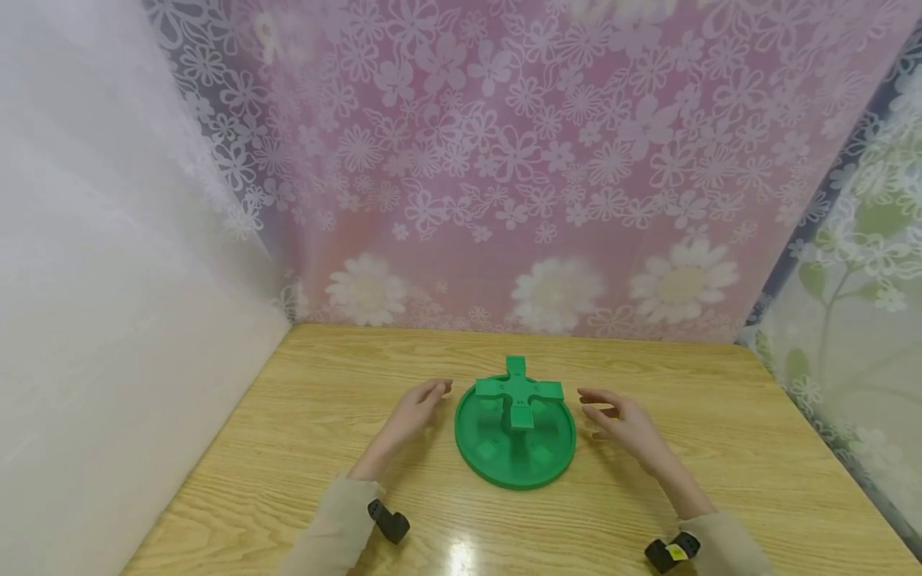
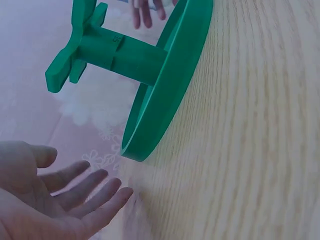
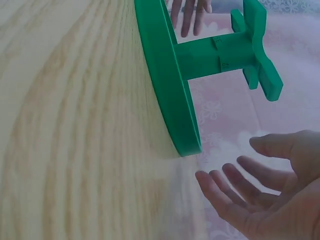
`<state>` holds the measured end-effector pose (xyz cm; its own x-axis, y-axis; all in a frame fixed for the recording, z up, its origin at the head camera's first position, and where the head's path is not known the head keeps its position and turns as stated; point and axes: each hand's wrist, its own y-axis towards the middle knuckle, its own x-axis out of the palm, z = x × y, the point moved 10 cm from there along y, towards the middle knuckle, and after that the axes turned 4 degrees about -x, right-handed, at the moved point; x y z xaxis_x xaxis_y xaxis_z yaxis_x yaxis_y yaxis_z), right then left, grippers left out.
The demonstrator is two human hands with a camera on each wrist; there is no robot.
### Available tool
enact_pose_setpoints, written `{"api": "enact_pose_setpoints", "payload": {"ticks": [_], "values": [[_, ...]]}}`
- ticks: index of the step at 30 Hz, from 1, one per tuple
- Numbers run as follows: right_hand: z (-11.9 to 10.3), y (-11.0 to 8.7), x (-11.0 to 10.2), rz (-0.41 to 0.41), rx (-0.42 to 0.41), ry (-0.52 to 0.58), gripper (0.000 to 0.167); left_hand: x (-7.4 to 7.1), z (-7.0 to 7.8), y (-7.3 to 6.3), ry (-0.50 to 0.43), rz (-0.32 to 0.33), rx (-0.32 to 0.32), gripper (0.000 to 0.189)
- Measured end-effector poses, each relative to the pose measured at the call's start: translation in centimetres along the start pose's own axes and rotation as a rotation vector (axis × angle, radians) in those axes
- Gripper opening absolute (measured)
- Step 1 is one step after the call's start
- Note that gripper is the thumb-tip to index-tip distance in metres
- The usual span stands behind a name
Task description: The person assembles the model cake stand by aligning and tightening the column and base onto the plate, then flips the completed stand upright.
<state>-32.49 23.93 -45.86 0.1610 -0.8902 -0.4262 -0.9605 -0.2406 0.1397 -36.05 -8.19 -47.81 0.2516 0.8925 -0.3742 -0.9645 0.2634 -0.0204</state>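
A green plastic stand sits upright on the table, made of a round rimmed base, a central post and a four-armed cross top. Small numbers are marked on the cross and the post. My left hand is just left of the base, fingers loosely extended and apart from it. To the right of the base, my right hand hovers with relaxed, slightly bent fingers. Neither hand holds anything. Both wrist views show the palms facing the stand, with a gap between fingertips and rim.
The wooden table reaches back to a pink flowered curtain. A white sheet hangs along the left side, and a flowered sheet hangs on the right. Black wrist cameras sit on both sleeves.
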Motion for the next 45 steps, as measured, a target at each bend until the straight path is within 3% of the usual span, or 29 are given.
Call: {"api": "enact_pose_setpoints", "payload": {"ticks": [6, 16, 22, 29, 35, 40, 45], "values": [[1.7, 0.1, 1.0, -0.055, 0.114, 0.123, 0.051, 0.7, -1.6, -0.6, -0.174, -0.039, -0.137, 0.048], [3.0, 0.4, 2.8, -0.147, 0.210, 0.161, 0.048, 2.0, -1.6, -1.1, -0.203, -0.062, -0.185, 0.046], [3.1, 0.7, 3.3, -0.163, 0.216, 0.143, 0.050, 2.8, -1.3, -0.9, -0.113, -0.070, -0.157, 0.039], [3.2, 0.9, 3.3, -0.100, 0.236, 0.104, 0.058, 2.9, -0.7, -0.6, 0.058, -0.012, -0.102, 0.034], [3.2, 1.3, 3.2, -0.061, 0.232, 0.026, 0.051, 2.8, -0.2, -0.4, 0.143, 0.035, -0.058, 0.032], [2.9, 1.5, 3.0, -0.013, 0.225, -0.029, 0.045, 2.5, 0.3, -0.1, 0.287, 0.112, -0.001, 0.029], [2.5, 1.6, 3.0, 0.024, 0.202, -0.108, 0.041, 2.1, 0.7, -0.1, 0.351, 0.163, 0.010, 0.026]]}}
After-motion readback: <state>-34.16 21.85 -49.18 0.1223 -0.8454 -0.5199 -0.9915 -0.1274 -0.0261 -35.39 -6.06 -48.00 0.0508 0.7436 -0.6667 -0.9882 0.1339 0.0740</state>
